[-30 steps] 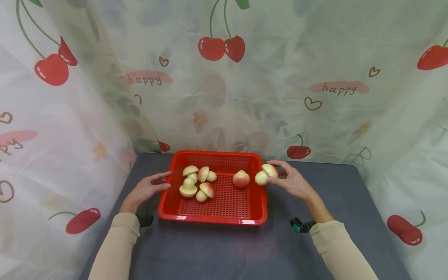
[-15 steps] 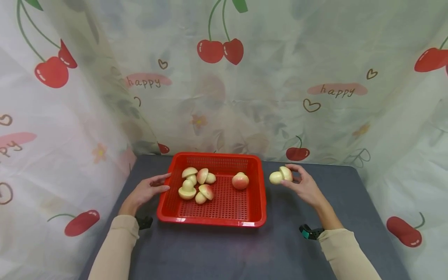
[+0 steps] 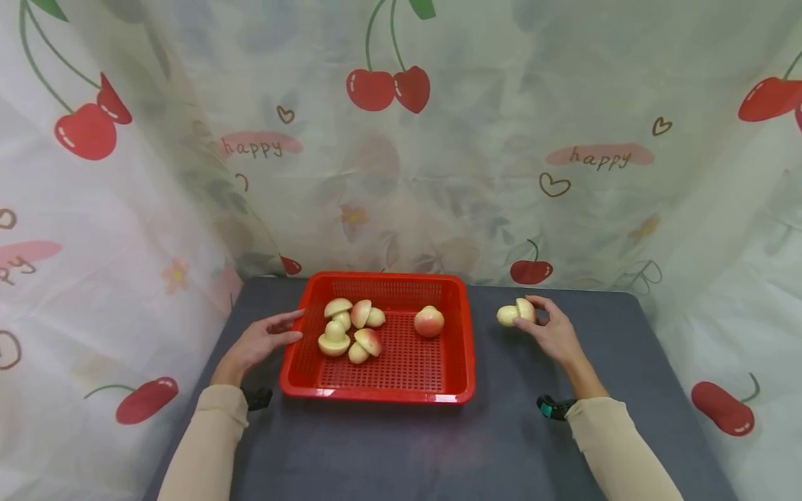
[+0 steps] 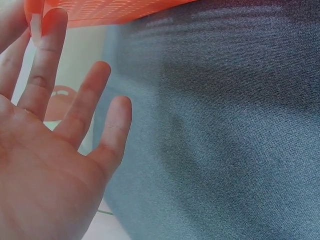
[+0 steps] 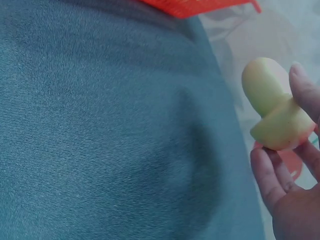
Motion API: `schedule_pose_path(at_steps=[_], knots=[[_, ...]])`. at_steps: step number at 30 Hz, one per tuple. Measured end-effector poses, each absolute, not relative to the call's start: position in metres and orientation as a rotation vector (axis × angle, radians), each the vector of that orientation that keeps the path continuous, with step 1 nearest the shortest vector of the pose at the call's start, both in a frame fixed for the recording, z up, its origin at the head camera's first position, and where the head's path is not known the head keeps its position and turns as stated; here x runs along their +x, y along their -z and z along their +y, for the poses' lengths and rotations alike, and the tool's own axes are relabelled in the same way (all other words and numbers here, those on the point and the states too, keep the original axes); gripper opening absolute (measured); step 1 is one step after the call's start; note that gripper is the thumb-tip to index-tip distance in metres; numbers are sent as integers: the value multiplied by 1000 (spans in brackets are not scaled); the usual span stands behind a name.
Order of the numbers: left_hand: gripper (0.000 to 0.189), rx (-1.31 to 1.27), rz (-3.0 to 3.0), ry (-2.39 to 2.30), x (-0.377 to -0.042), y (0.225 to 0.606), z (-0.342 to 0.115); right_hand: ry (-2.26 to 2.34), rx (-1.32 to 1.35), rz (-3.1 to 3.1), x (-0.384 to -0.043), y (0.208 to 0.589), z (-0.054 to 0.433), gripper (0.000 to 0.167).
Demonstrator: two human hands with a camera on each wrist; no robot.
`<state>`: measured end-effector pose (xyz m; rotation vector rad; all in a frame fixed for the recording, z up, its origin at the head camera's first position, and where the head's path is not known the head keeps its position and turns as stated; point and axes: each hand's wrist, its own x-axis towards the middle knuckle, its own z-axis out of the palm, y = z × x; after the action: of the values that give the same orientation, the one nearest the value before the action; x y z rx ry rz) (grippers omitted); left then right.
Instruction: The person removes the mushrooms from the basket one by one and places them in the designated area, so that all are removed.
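Note:
A red plastic basket [image 3: 377, 396] stands on the table. My left hand [image 3: 258, 346] is at its left rim, with straight, spread fingers; in the left wrist view the fingertips reach the red edge. To the right of the basket my right hand [image 3: 554, 337] pinches a mushroom [image 3: 506, 316] by its cap, between thumb and fingers. In the right wrist view this mushroom [image 5: 263, 85] has a pale stem and a pinkish cap and hangs above the table. Inside the basket, several like mushrooms [image 3: 334, 341] cluster on the left, and a single mushroom [image 3: 429, 322] lies on the right, pink cap showing.
A dark grey cloth [image 3: 401, 452] covers the table. Behind and on both sides hangs a pale curtain [image 3: 464, 174] printed with cherries and hearts, close to the table's back edge.
My right hand has carried the mushroom from above the basket's right rim out to the right, over the table. The left hand and the basket stay in place.

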<state>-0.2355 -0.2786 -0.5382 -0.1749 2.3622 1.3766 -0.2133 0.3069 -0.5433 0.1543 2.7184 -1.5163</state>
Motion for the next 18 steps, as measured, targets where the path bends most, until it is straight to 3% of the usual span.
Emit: schedule_pose_path(at_steps=[18], knots=[[70, -163, 2355, -1367, -235, 537, -281, 1432, 357, 2794, -255, 570, 301, 69]])
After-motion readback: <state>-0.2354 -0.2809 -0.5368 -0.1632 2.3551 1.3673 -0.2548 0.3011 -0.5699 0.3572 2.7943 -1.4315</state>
